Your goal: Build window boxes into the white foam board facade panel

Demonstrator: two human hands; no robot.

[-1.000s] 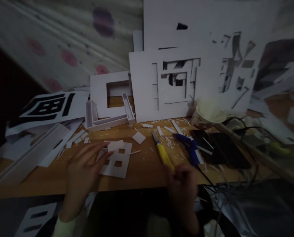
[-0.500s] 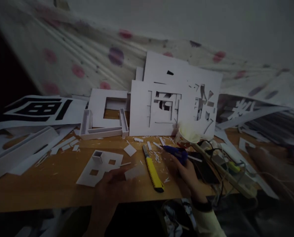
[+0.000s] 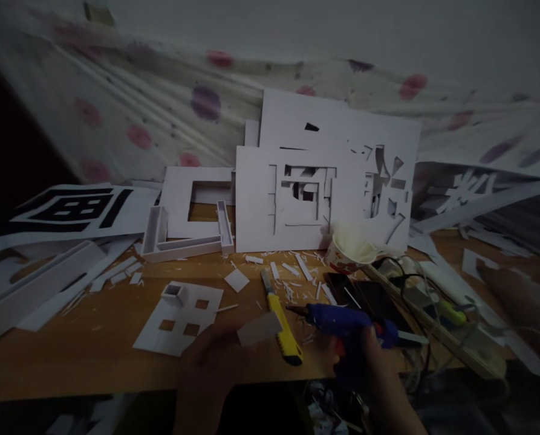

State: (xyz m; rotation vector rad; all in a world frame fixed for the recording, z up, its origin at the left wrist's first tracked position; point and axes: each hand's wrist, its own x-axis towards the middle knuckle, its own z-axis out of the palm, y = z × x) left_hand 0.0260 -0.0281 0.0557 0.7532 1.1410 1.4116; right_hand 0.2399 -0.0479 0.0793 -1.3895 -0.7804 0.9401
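My left hand [image 3: 213,353] pinches a small white rectangular piece [image 3: 259,329] above the table's front part. My right hand [image 3: 372,362] is wrapped round the handle of a blue glue gun [image 3: 342,319], whose nozzle points left toward that piece. Between the hands lies a yellow utility knife [image 3: 282,326], its blade end pointing away from me. Left of my left hand, a white board with square holes [image 3: 183,311] lies flat, with a small open box [image 3: 174,294] standing on its upper left. Behind the knife is a loose white square [image 3: 237,280].
White boards with cut-outs [image 3: 256,205] lean at the back. A paper cup [image 3: 349,252], dark phones and a power strip [image 3: 442,332] with cables sit to the right. Another person's hand [image 3: 514,290] is at far right. White scraps litter the wooden table [image 3: 115,356].
My right hand has lifted the glue gun off the table and brought it nearer. The white piece in my left hand has shifted slightly right. The camera view has shifted a little.
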